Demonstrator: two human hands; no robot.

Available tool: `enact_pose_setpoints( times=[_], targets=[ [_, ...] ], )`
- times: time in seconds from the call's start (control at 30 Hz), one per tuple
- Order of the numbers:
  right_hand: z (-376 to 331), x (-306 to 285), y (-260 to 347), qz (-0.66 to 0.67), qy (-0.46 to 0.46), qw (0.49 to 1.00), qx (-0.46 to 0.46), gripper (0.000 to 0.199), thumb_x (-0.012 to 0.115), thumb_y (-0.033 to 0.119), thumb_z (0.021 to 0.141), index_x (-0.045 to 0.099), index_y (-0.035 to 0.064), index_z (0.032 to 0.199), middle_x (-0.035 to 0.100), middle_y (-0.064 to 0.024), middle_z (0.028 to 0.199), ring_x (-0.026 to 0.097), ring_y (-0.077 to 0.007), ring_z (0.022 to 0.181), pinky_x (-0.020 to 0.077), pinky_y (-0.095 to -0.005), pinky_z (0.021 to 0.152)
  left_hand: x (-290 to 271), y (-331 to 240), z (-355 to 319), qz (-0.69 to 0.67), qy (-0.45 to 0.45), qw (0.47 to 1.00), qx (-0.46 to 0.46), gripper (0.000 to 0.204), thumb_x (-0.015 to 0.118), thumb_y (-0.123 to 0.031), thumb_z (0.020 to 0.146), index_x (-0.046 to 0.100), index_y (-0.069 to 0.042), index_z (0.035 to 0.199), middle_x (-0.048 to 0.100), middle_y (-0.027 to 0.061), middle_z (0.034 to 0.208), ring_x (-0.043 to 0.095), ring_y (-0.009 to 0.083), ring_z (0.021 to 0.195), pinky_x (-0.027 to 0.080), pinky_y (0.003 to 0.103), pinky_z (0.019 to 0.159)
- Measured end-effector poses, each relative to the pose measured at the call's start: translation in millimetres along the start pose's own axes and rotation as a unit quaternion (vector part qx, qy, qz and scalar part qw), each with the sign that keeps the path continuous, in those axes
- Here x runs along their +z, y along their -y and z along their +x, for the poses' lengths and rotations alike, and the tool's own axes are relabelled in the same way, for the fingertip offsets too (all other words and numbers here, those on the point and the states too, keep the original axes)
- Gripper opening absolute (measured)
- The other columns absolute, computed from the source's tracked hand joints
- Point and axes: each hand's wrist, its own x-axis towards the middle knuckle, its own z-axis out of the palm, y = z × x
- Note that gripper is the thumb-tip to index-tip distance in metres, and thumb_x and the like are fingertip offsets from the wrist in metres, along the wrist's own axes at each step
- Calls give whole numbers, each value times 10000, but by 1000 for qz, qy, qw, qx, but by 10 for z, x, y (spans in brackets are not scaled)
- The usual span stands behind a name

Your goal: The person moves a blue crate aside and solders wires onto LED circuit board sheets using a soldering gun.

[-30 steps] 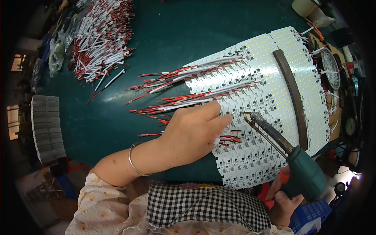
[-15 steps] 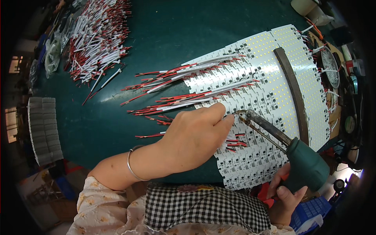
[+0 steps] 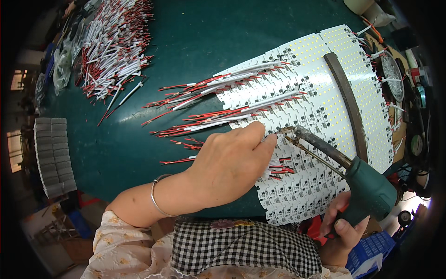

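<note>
My left hand (image 3: 232, 162) reaches over the sheets of white circuit boards (image 3: 297, 195), its thumb and forefinger pinched together. Whatever lies between those fingertips is too small and hidden to make out. My right hand (image 3: 344, 228) grips the handle of a dark green soldering gun (image 3: 371, 190) with a thin feed tube under its barrel. The gun's hot tip (image 3: 284, 130) is just right of my left fingertips, over the boards. Red and black wire ends (image 3: 281, 168) show below my left hand. Bundles of white-sleeved wire leads (image 3: 241, 76) lie across the boards' left edge.
A dark bar (image 3: 346, 102) lies across the boards. Far left is a big pile of wire leads (image 3: 116, 51), with a grey ribbed block (image 3: 53, 156) nearer on the green table (image 3: 116, 149). An oval dish (image 3: 391, 76) stands at the right, a blue basket (image 3: 371, 251) below.
The soldering gun has shifted slightly right and away from me, its tip now a little higher in view. My left hand has hardly moved.
</note>
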Motion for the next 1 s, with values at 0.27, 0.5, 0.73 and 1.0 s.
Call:
enact_pose_setpoints(
  times=[0.27,0.5,0.73,1.0],
  targets=[
    [46,24,37,6,21,999,40,430,704,113,707,417,-93,953,487,-125,620,509,-170,406,444,-280,320,-8,-22,7,13,4,1000,-7,381,599,51,592,630,-2,968,453,57,659,493,200,531,389,320,425],
    [9,9,-1,-31,11,999,28,435,708,120,705,407,-84,942,481,-117,632,500,-167,406,444,-278,323,-24,-43,38,28,10,1000,-3,358,594,46,610,631,-3,963,438,57,658,490,196,528,391,320,423],
    [15,-33,89,19,13,1000,-18,553,671,120,720,333,-134,1077,465,-103,655,478,-153,393,442,-257,314,-30,-50,48,38,12,999,6,85,555,-47,723,534,28,757,442,103,684,552,233,534,437,348,407],
    [-90,23,-13,-89,-28,996,2,677,762,206,663,392,-139,1113,487,-99,627,471,-138,396,398,-228,329,-23,-46,29,30,-4,1000,6,99,566,-54,725,541,29,774,445,103,687,551,236,540,433,355,409]
  ],
)
